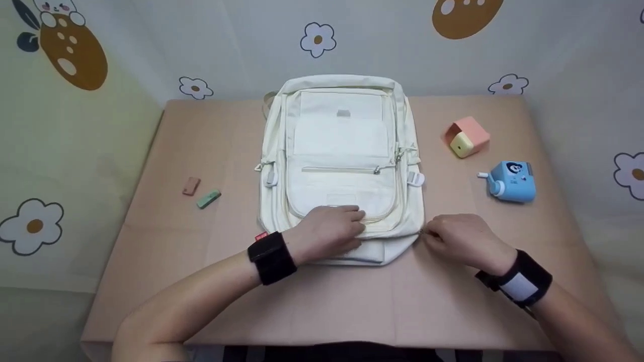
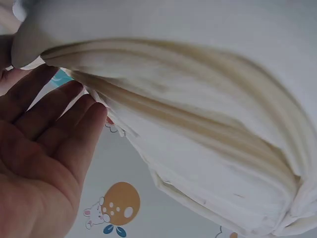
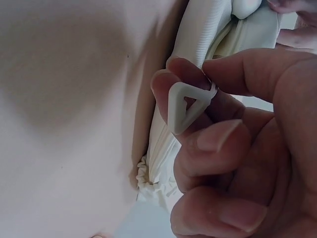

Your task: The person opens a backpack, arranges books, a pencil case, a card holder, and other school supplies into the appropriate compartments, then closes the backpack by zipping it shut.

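Thumb and finger close together, the right hand (image 1: 460, 241) pinches a white triangular zip pull (image 3: 175, 109) by the lower right edge of the cream backpack (image 1: 342, 138), lying mid-table (image 1: 216, 251), while the left hand (image 1: 327, 232), fingers loosely extended, rests on the lower front. There's a red side tag (image 1: 261, 236), its pale lettering too small to read! The left hand hides part of the front, and the head view loses the pull behind the right fingers.
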Available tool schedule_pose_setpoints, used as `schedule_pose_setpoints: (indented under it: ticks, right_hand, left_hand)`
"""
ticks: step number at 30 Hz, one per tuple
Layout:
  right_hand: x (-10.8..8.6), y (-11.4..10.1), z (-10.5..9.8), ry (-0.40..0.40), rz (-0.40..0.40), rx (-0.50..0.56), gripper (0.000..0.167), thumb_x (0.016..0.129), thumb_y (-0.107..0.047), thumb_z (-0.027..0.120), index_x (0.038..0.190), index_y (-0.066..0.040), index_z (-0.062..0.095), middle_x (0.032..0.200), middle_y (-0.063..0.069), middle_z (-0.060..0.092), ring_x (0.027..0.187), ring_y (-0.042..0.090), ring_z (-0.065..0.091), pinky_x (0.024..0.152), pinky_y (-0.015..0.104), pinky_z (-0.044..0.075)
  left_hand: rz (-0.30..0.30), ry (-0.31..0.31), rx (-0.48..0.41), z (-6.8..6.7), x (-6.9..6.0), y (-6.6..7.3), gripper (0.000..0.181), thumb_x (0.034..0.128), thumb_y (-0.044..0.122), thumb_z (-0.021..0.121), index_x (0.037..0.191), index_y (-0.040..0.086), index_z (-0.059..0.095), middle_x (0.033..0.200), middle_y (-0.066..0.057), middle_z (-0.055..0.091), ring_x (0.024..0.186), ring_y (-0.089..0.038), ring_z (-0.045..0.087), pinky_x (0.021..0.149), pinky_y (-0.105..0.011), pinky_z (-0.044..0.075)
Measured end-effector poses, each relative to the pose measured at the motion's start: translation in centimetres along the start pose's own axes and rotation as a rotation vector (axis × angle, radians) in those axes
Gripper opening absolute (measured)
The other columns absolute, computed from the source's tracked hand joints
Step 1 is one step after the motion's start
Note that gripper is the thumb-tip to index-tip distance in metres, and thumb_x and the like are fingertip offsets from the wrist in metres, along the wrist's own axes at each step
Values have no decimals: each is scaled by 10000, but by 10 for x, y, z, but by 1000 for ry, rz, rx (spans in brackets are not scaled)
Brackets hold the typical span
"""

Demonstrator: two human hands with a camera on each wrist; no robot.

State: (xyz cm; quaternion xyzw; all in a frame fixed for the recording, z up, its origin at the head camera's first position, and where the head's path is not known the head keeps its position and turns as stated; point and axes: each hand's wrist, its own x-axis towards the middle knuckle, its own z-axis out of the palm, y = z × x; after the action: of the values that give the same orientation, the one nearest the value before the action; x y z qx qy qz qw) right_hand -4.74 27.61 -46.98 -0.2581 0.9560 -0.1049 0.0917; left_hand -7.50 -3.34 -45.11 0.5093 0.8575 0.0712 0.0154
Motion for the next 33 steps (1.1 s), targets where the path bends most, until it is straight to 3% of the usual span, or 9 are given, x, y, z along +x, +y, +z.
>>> schedule_pose_setpoints:
  ticks: [4, 9, 20, 27, 33]
  right_hand:
    - [-1, -2, -2, 1, 5, -8, 247, 954, -174, 657, 715, -211, 606, 600, -96, 417, 528, 85, 391, 511, 283, 337]
    - [-3, -5, -1, 36, -14, -40, 324, 965, -171, 655, 665, -210, 539, 582, -87, 380, 512, 92, 369, 494, 287, 327]
    - [-6, -25, 1, 87, -29, -36, 353, 970, -168, 662, 657, -215, 506, 598, -90, 392, 530, 94, 387, 500, 308, 361]
    - [-2, -48, 5, 156, -91, -14, 361, 969, -212, 678, 668, -236, 481, 592, -107, 377, 526, 80, 407, 482, 328, 380]
    - [3, -56, 7, 161, -114, -9, 310, 973, -239, 685, 694, -227, 551, 579, -119, 386, 516, 71, 414, 476, 315, 371]
  left_hand:
    - [-79, 65, -99, 1, -5, -8, 286, 1012, 263, 642, 739, 182, 614, 766, 51, 575, 743, -124, 600, 604, -308, 510]
    - [-126, 59, -140, 0, -1, -13, 313, 1024, 280, 633, 731, 182, 579, 680, 80, 513, 639, -96, 541, 588, -310, 494]
    - [-143, 34, -154, -2, 1, -14, 320, 1033, 250, 618, 727, 178, 559, 648, 84, 477, 598, -97, 476, 563, -312, 457]
    - [-144, 47, -119, -2, 1, -13, 369, 1029, 241, 611, 684, 179, 495, 618, 90, 405, 566, -102, 445, 536, -317, 448]
    - [-135, 42, -99, -3, 0, -12, 320, 1030, 247, 616, 725, 165, 566, 649, 67, 497, 599, -121, 520, 575, -331, 482]
